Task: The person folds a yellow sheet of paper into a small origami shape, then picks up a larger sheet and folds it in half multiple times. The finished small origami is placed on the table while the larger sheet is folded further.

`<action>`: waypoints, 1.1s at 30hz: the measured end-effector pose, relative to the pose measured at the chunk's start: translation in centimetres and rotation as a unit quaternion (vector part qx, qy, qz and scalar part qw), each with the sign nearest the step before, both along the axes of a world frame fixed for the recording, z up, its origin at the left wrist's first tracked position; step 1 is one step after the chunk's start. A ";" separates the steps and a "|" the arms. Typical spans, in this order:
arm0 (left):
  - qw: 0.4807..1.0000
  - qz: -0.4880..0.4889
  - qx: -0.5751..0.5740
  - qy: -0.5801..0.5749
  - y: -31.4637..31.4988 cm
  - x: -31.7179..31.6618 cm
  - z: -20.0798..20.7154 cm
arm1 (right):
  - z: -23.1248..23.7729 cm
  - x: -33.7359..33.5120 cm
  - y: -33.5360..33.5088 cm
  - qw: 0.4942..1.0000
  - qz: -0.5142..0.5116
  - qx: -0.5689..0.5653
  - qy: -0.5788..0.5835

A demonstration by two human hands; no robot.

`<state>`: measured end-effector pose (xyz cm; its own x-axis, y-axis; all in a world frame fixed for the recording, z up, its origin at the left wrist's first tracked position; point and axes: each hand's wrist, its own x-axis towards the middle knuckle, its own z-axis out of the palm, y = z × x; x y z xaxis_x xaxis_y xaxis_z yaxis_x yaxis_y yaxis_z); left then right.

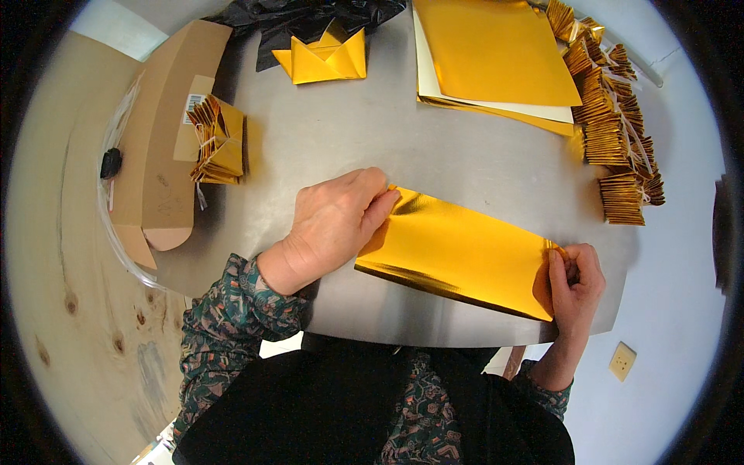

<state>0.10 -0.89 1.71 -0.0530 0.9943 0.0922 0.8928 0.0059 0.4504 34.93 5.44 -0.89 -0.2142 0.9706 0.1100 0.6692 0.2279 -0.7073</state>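
Between my hands, just over the front of the metal table [325, 139], stretches a folded gold paper sheet [465, 248], long and narrow, sloping down to the right. My left hand [341, 213] pinches its upper left corner between thumb and fingers. At the other end my right hand [575, 283] grips the upper right corner, thumb in front and fingers curled behind. A dark band runs along the paper's lower edge. The back of the sheet is hidden from me.
A folded gold paper boat shape [329, 62] sits at the back beside black plastic [271, 27]. Flat gold sheets [496, 54] are piled back right. Tied bundles of folded gold paper [612, 116] line the right edge; another bundle [221, 143] stands left by a cardboard box [167, 124].
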 end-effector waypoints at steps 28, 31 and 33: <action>0.971 -0.232 -0.037 -0.032 2.5 -1.8 1.1 | 0.3 0.0 -0.1 1.000 0.016 0.007 0.017; 0.963 -0.256 -0.076 -0.043 3.2 -2.1 1.4 | 0.3 0.0 0.1 0.998 0.020 -0.023 0.051; 0.956 -0.278 -0.079 -0.044 3.4 -2.5 2.0 | 0.2 0.1 0.2 0.997 0.020 -0.039 0.056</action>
<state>-2.36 2.48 3.71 0.4881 0.8717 -0.0431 0.7365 -0.3849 0.5563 35.04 5.69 -0.66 -0.2442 0.9679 0.0599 0.5764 0.1946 -0.7937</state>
